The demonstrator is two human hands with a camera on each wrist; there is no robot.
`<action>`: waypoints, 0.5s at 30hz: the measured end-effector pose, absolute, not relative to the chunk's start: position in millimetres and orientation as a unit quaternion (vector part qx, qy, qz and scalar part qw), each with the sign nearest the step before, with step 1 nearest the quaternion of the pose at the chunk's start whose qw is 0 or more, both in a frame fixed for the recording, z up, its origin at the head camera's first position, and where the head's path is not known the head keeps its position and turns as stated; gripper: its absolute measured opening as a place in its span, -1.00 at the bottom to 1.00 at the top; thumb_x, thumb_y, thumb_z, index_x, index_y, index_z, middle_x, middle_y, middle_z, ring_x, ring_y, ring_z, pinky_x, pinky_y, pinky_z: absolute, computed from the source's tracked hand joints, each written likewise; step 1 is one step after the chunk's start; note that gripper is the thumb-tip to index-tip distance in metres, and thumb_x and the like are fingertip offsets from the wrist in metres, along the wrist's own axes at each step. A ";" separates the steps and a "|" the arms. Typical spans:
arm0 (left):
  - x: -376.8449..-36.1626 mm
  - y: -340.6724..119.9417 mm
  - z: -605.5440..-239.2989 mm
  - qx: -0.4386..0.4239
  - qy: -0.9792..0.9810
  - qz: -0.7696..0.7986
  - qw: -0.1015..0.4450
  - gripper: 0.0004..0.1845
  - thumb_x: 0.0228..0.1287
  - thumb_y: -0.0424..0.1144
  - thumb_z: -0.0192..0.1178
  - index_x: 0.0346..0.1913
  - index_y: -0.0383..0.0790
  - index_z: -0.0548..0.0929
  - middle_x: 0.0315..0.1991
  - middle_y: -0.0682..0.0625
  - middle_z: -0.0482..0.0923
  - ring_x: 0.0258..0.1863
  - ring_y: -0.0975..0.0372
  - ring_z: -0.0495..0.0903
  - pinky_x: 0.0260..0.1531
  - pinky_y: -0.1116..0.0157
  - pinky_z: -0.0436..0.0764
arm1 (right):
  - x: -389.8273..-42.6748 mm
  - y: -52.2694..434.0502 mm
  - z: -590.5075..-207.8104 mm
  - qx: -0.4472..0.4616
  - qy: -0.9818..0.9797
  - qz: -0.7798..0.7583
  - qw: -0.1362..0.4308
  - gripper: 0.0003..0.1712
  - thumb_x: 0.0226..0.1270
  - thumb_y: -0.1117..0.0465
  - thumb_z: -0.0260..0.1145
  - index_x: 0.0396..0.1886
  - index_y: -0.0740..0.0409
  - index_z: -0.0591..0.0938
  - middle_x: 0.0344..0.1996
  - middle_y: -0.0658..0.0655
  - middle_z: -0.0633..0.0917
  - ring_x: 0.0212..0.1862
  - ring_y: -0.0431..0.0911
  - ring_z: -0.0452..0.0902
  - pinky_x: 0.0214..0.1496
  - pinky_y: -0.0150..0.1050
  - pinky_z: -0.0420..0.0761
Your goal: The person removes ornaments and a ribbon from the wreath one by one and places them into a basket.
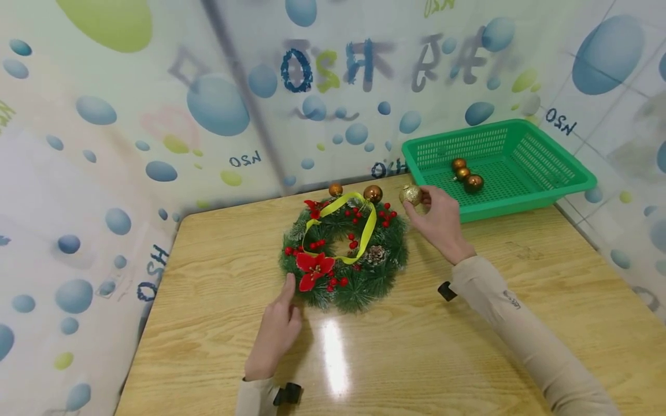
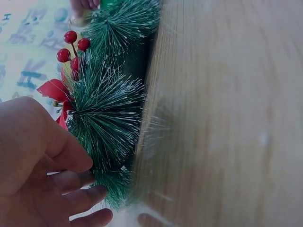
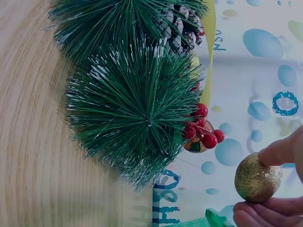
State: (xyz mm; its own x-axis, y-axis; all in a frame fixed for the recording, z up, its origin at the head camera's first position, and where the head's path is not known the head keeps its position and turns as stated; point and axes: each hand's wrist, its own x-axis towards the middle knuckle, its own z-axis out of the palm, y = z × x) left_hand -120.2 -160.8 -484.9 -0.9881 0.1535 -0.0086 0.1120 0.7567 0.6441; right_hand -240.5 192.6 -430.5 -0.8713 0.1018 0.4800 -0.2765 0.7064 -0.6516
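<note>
A green wreath (image 1: 382, 283) lies on the table, dressed with a red poinsettia (image 1: 314, 270), red berries (image 1: 385, 215), a pinecone (image 1: 376, 255) and a loop of yellow ribbon (image 1: 368, 231). Two shiny baubles sit at its far edge, a small orange one (image 1: 335, 189) and a larger copper one (image 1: 373, 193). My right hand (image 1: 439, 218) pinches a gold glitter bauble (image 3: 258, 178) between thumb and fingers, raised just off the wreath's far right side. With fingers loosely extended, my left hand (image 1: 276, 329) rests against the wreath's near left edge, fingertips at the needles.
At the back right stands a green plastic basket (image 1: 546, 199) with three copper-coloured baubles (image 1: 473, 184) inside. The wooden table (image 1: 218, 277) meets a patterned wall covering (image 1: 218, 150) at the back and left. A dark band is on each wrist.
</note>
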 end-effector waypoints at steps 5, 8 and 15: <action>-119.7 -160.9 -485.7 0.077 0.938 0.338 0.016 -0.21 0.32 -0.52 -0.02 0.60 -0.33 0.00 0.59 -0.20 0.02 -0.44 0.25 0.42 -0.15 0.27 0.63 | -240.0 195.8 -431.2 0.046 -0.876 0.412 0.246 -0.49 0.30 0.19 0.43 0.11 0.48 0.58 -0.08 0.44 0.68 -0.07 0.27 0.68 -0.01 0.11 0.74; -119.2 -160.9 -486.5 0.082 0.937 0.338 0.009 -0.22 0.31 -0.52 -0.02 0.59 -0.36 0.02 0.59 -0.21 0.03 -0.09 0.05 0.61 0.06 0.14 0.64 | -239.3 197.0 -431.1 0.047 -0.869 0.423 0.253 -0.48 0.28 0.23 0.45 0.13 0.48 0.57 -0.04 0.44 0.66 -0.04 0.29 0.67 0.02 0.11 0.73; -119.3 -160.0 -488.0 0.093 0.937 0.337 -0.006 -0.23 0.30 -0.55 -0.02 0.58 -0.40 0.04 0.58 -0.26 0.06 0.17 0.02 0.54 0.19 0.08 0.61 | -239.7 200.5 -432.9 0.043 -0.858 0.436 0.270 -0.47 0.26 0.28 0.46 0.15 0.49 0.57 0.00 0.46 0.64 -0.02 0.31 0.64 0.05 0.14 0.70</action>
